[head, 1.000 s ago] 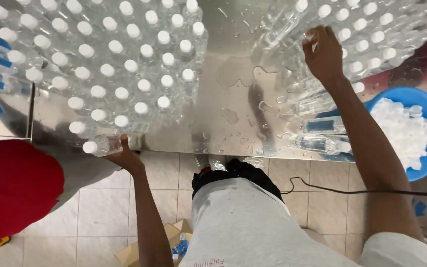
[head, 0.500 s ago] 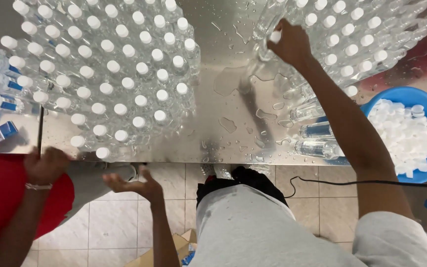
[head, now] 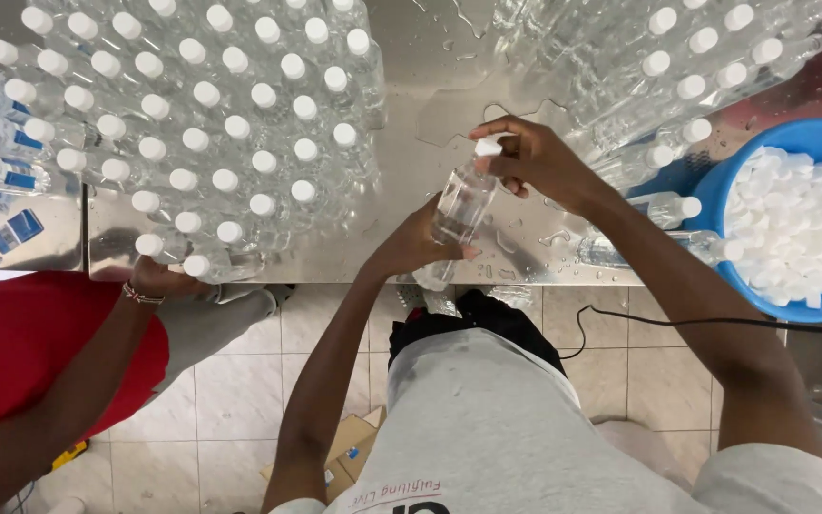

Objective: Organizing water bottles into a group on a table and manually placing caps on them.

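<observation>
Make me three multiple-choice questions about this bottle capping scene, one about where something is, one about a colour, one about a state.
1. Where is the blue basin of loose caps?
A. At the table's right edge
B. On the floor
C. Among the bottles at the left

2. What colour is the cap on the clear bottle being held?
A. Blue
B. White
C. Red

3. How is that bottle held?
A. Lying flat, untouched
B. By one hand only
C. By both hands

Answers:
1 A, the basin sits at the right end of the steel table.
2 B, the cap under the fingers is white.
3 C, the left hand grips the body and the right hand is on the cap.
</observation>
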